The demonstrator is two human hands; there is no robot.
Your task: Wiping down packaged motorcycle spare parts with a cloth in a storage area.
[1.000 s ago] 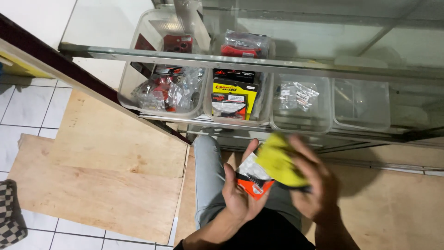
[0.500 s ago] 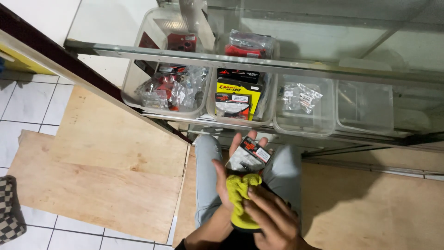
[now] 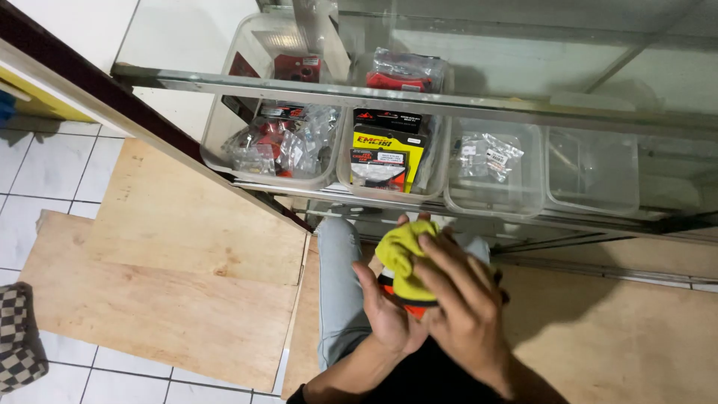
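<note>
My left hand [image 3: 385, 314] holds a small packaged item with an orange and black edge [image 3: 400, 303] from below, mostly hidden. My right hand [image 3: 467, 314] presses a yellow cloth [image 3: 407, 262] over the top of that package, fingers spread across it. Both hands are above my lap, in front of a glass display shelf [image 3: 419, 105].
Clear plastic bins [image 3: 493, 206] on the glass shelf hold bagged parts; one bin [image 3: 591, 172] at the right looks nearly bare. Plywood sheets [image 3: 179, 277] lie on the tiled floor to the left. A checkered object [image 3: 19, 344] sits at the lower left.
The yellow cloth moved from low on the package up over its top. My right hand slid forward with it and now covers most of the package.
</note>
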